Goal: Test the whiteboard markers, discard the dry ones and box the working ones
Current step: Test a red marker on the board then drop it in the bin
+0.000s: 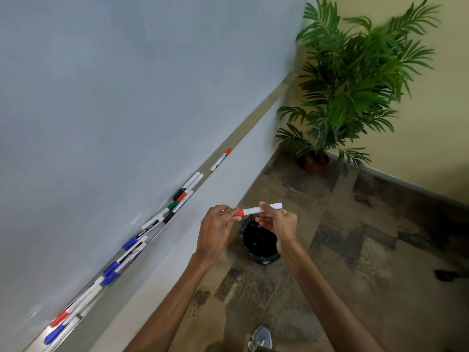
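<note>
Marker [251, 210], seemingly capped, in right hand [278, 224]

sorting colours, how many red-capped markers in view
4 red-capped markers: one between left hand and right hand; three on tray: far, middle, near. More may hide.

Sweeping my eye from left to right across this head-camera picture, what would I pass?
A blue-capped marker at far lower left → left hand → right hand, both gripping one red-capped marker → potted plant.
</note>
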